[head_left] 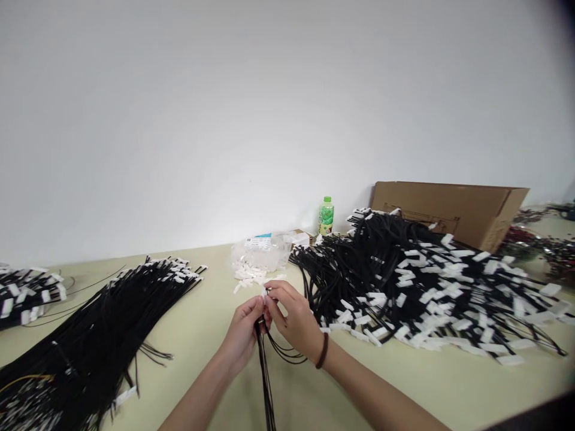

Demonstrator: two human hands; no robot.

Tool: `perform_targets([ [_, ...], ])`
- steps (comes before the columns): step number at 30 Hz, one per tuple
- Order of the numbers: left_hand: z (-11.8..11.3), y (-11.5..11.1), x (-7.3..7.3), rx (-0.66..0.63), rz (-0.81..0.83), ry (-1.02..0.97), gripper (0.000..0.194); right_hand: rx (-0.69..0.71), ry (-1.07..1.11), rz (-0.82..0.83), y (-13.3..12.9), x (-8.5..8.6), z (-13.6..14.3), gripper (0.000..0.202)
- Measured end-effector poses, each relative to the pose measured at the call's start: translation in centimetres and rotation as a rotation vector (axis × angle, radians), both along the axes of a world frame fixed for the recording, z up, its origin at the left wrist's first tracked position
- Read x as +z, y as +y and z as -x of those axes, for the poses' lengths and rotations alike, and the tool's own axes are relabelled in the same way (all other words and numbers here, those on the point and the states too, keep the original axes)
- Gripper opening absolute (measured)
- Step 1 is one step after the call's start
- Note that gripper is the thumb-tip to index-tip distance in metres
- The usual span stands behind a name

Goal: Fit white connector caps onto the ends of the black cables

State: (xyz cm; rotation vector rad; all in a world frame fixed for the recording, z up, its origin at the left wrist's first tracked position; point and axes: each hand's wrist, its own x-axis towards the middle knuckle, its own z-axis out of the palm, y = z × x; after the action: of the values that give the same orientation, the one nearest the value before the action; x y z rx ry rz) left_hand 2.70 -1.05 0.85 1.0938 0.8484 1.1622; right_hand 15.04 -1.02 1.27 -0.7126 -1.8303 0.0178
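My left hand (244, 330) is closed around the upper end of a few thin black cables (266, 383), which hang down towards the table's front edge. Close against it, my right hand (293, 316) pinches at a small white connector (265, 292) by the cable ends. Fingers partly cover this piece, so I cannot tell whether a wire sits inside it. Some cables loop out below my right wrist. Just beyond my fingertips, loose white connectors (250, 270) spill from a clear plastic bag (279, 246).
A large heap of black cables with white ends (381, 263) covers the right side. Another black cable bundle (121, 311) lies at left, with more white-ended cables (27, 296) beyond. A green-capped bottle (326, 215) and a cardboard box (449, 206) stand by the wall.
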Motion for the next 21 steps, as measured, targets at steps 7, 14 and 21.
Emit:
perform_targets([
  [7, -0.1, 0.4, -1.0, 0.032, 0.016, -0.039, 0.037, 0.001, 0.025, 0.050, 0.2, -0.6, 0.4, 0.015],
  [14, -0.1, 0.6, -1.4, 0.058, 0.019, -0.050, 0.036, -0.015, 0.016, 0.085, 0.6, -1.0, 0.6, 0.014],
  [21, 0.0, 0.6, -0.8, 0.071, 0.030, -0.075, 0.034, -0.014, 0.023, 0.103, 1.1, -1.2, 0.6, 0.013],
])
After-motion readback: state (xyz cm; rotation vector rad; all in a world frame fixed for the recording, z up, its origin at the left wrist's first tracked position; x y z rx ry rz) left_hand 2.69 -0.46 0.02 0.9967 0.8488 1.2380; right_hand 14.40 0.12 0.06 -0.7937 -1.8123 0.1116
